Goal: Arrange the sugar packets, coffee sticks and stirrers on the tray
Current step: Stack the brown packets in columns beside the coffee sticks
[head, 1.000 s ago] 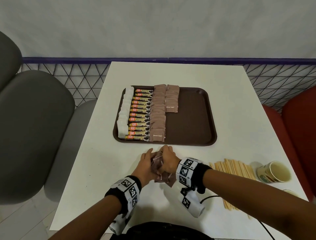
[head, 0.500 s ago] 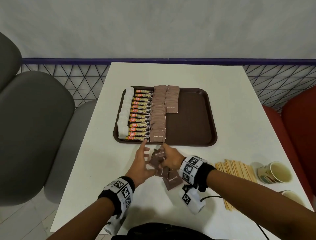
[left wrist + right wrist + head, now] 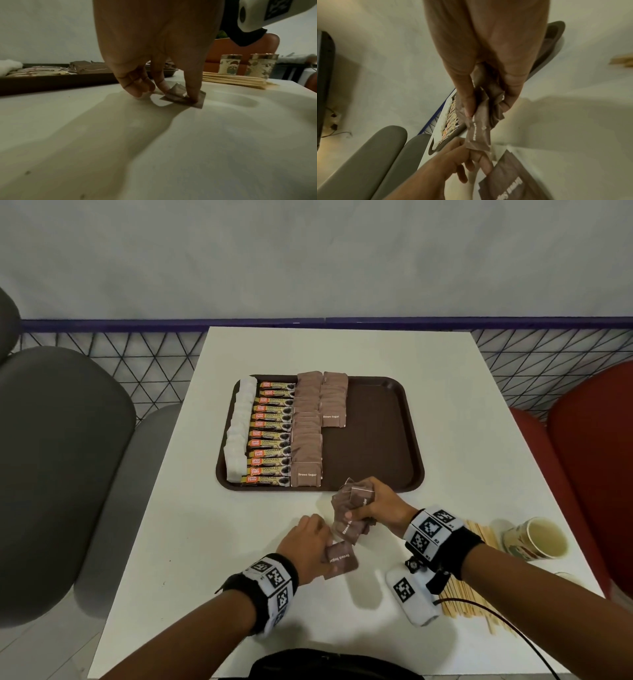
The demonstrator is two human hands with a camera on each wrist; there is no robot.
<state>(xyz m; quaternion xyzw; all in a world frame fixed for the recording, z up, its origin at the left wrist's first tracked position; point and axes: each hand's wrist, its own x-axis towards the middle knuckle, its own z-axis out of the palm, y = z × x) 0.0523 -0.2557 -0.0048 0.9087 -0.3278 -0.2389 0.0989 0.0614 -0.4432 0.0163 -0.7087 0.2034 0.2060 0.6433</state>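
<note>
My right hand grips a loose bunch of brown sugar packets just above the table, by the near edge of the brown tray. Lower left, my left hand pinches one brown sugar packet that lies on the table; in the left wrist view the thumb presses it and a corner lifts. The tray's left half holds a column of white sugar packets, coffee sticks and two rows of brown packets. Wooden stirrers lie at the right, partly behind my right wrist.
A paper cup stands at the table's right edge beyond the stirrers; the left wrist view shows two cups. The tray's right half is bare. Grey chairs stand left of the table, a red one right.
Both hands were together on the packet bunch. The right hand has since carried the bunch up and right toward the tray, and the left has drawn back onto a single packet left on the table.
</note>
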